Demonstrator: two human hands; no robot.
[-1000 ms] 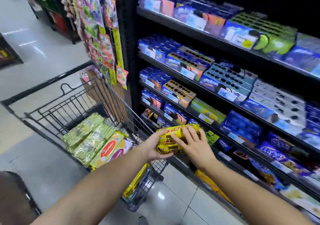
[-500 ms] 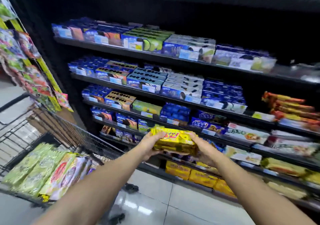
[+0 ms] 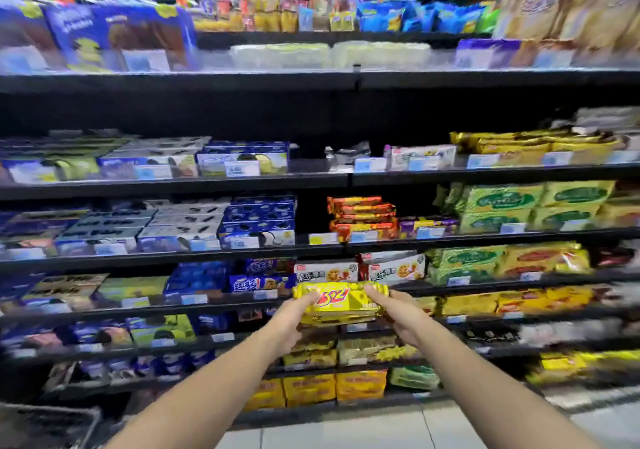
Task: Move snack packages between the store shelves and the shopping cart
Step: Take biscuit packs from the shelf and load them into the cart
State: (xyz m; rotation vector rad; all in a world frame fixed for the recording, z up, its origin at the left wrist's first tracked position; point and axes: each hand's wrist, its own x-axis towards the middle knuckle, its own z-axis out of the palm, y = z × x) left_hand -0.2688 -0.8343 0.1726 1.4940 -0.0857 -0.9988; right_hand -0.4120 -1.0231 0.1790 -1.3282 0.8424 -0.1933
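— How many packages are being held?
— Two stacked yellow biscuit packs (image 3: 341, 305) are clamped between the left hand (image 3: 290, 320) and right hand (image 3: 401, 313), raised before the store shelves (image 3: 173, 258).

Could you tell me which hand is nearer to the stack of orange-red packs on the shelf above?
The right hand: the orange-red packs sit almost straight above it, while the left hand is farther off, below and to their left.

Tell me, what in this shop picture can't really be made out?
- Head view: the price tags are motion-blurred, unreadable.
- The yellow packages number is unclear; both the left hand and right hand cover their ends.
- The shopping cart is cut off by the bottom-left edge; its contents are hidden.
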